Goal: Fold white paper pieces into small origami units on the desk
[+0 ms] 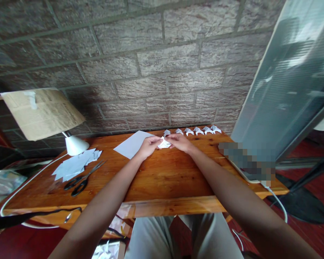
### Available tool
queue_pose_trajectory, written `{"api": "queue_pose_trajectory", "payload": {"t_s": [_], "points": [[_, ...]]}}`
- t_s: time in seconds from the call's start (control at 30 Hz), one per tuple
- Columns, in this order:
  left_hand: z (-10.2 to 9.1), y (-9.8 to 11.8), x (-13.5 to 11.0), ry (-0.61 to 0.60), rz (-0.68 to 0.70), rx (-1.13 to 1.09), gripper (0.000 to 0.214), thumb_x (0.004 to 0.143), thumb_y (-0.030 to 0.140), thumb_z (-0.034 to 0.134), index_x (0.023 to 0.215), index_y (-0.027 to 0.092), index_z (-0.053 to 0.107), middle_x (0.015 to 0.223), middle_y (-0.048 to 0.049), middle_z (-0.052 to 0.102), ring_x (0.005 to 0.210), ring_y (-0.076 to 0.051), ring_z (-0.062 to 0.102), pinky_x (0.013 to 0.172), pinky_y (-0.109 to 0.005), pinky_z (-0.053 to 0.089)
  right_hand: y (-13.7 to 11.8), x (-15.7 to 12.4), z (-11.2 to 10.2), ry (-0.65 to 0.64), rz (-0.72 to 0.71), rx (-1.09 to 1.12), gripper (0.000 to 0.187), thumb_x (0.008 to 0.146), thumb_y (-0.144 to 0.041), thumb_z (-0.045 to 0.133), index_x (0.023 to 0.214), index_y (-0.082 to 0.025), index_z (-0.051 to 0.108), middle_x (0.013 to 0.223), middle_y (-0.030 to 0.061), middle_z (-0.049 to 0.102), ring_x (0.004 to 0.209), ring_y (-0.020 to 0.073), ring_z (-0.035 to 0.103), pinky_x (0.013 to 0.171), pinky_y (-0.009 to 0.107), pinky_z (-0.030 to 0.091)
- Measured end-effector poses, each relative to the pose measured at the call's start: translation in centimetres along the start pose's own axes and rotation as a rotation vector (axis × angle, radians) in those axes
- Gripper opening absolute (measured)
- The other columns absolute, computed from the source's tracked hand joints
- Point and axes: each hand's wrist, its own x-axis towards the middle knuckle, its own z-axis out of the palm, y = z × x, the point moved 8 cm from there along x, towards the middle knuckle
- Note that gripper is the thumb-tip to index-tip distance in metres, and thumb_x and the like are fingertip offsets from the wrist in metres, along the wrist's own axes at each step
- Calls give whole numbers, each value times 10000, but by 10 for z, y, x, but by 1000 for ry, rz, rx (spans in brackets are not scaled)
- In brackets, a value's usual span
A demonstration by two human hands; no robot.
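Between both hands is a small folded white paper (164, 143), held above the wooden table (172, 176). My left hand (150, 144) pinches its left side, fingers closed. On its right side my right hand (180, 141) grips it with thumb and fingers. Just behind the hands, a row of several folded paper figures (189, 131) lines the back of the table. A flat white sheet (133, 143) lies left of my left hand, partly behind it.
Black-handled scissors (82, 180) lie at the left beside a pile of cut paper pieces (74, 165). A lamp (75, 144) with a paper shade stands behind them. At the right edge rests a tablet-like device (244, 163), blurred out, with a white cable. A brick wall rises behind.
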Motion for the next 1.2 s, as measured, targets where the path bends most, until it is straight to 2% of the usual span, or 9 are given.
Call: {"api": "queue_pose_trajectory", "payload": {"t_s": [0.17, 0.33, 0.47, 0.6, 0.7, 0.93, 1.07, 1.2], "points": [[7, -3, -3, -77, -25, 35, 405, 623, 503, 779, 829, 156, 751, 768, -50, 718, 691, -161, 623, 655, -272, 500, -6, 0, -2, 6, -78, -6, 348, 689, -496, 700, 744, -153, 674, 586, -36, 572, 539, 90, 495, 514, 206, 424], [6, -3, -2, -90, -7, 60, 365, 644, 475, 772, 819, 155, 750, 765, -50, 718, 692, -170, 626, 677, -281, 481, -9, 0, 0, -48, -107, -46, 316, 714, -458, 680, 777, -149, 687, 624, -22, 607, 566, 101, 510, 558, 228, 415], [9, -3, -2, -131, 32, 127, 314, 668, 443, 764, 777, 149, 744, 747, -47, 708, 685, -155, 609, 690, -269, 455, -15, -2, 4, -80, -203, -150, 287, 742, -429, 645, 749, -144, 681, 679, 7, 642, 610, 117, 534, 587, 236, 411], [10, -6, -2, -93, -15, 92, 341, 636, 458, 783, 785, 156, 730, 752, -32, 700, 687, -154, 603, 658, -264, 460, -19, -1, 0, -5, -285, -277, 226, 758, -366, 631, 740, -145, 675, 715, 28, 667, 653, 135, 562, 629, 244, 426], [9, -9, -3, -53, -70, 7, 380, 602, 459, 806, 819, 158, 726, 783, -32, 708, 709, -160, 617, 668, -273, 479, -18, 0, -3, 57, -308, -292, 218, 782, -349, 605, 773, -145, 679, 732, 33, 674, 678, 141, 580, 649, 246, 441], [7, -6, -3, -39, -32, 31, 332, 587, 421, 825, 769, 159, 733, 755, -18, 693, 717, -151, 612, 646, -248, 463, -14, 3, 3, -37, -315, -150, 315, 756, -459, 667, 804, -148, 685, 777, 43, 695, 700, 151, 609, 669, 265, 475], [11, -11, -4, -94, -115, -66, 346, 629, 376, 816, 890, 163, 739, 913, -53, 717, 825, -167, 648, 730, -272, 503, -20, 1, -2, 15, -328, -138, 320, 777, -470, 645, 782, -152, 675, 757, 36, 683, 695, 150, 600, 672, 270, 475], [16, -16, -6, -112, -211, -193, 447, 585, 265, 853, 998, 166, 716, 986, -70, 723, 846, -153, 667, 856, -313, 510, -21, 2, -11, 128, -294, -150, 304, 797, -455, 631, 781, -153, 660, 762, 31, 684, 716, 146, 603, 676, 256, 479]]}}
